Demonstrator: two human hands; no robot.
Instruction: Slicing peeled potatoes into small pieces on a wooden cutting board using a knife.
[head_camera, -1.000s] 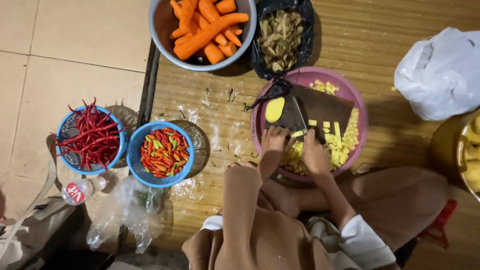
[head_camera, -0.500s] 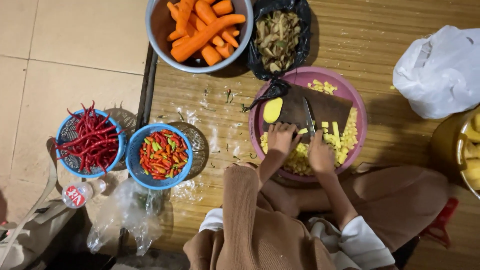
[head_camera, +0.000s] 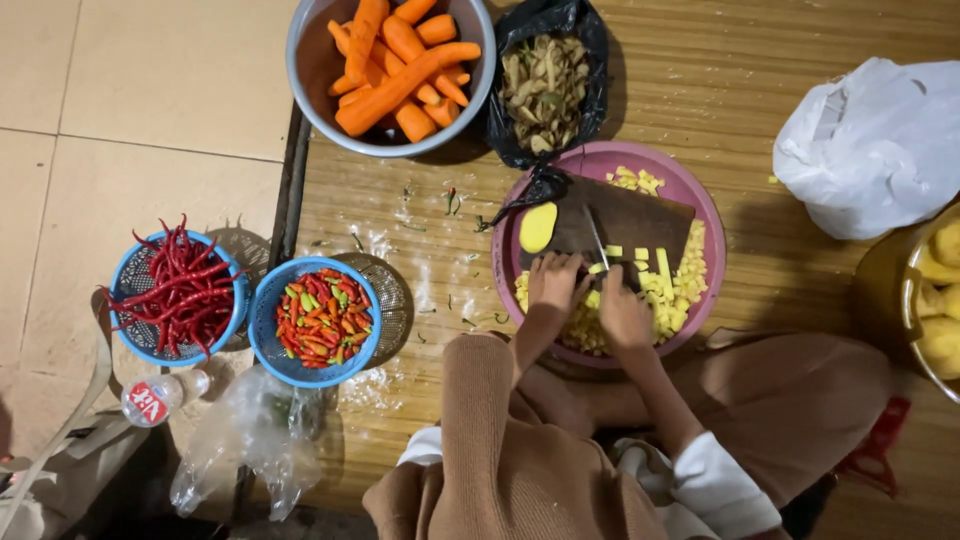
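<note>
Cutting: right hand (head_camera: 625, 315) clamped on knife (head_camera: 596, 238), slicing potato strips (head_camera: 662, 268)
Steadying: left hand (head_camera: 553, 282) fingers together, pinning pieces to board (head_camera: 640, 215)
Catching: pink tray (head_camera: 708, 215) under board

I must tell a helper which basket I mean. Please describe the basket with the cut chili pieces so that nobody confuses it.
Start at the grey bowl of carrots, then look below it. Two blue baskets stand side by side; take the right basket. Its chilies are short red, orange and green pieces, while the left basket holds whole long red ones.
</note>
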